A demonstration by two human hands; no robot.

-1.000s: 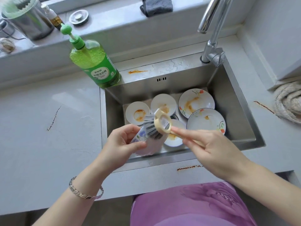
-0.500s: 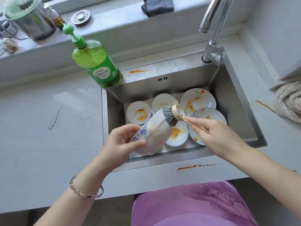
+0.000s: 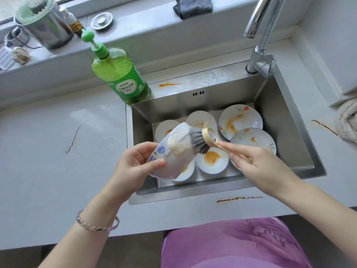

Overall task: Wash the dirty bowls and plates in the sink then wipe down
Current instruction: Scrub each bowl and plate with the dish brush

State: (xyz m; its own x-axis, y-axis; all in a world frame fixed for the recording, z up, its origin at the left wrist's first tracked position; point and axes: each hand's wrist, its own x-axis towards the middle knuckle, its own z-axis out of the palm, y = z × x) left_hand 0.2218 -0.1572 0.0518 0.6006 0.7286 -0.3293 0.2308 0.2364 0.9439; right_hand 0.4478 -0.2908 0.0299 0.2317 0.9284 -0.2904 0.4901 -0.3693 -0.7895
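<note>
Now brush (image 3: 199, 141) lower on bowl (image 3: 173, 167) side — foam patch (image 3: 178, 146) appeared, spread.

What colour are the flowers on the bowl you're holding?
Bluish purple, on the white bowl; the head view shows it.

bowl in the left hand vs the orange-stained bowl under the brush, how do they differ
The held bowl is lifted and tipped sideways in the left hand; the stained bowl sits upright in the sink. The held bowl carries foam by the brush; the stained bowl has an orange smear and no foam. Both are white.
</note>
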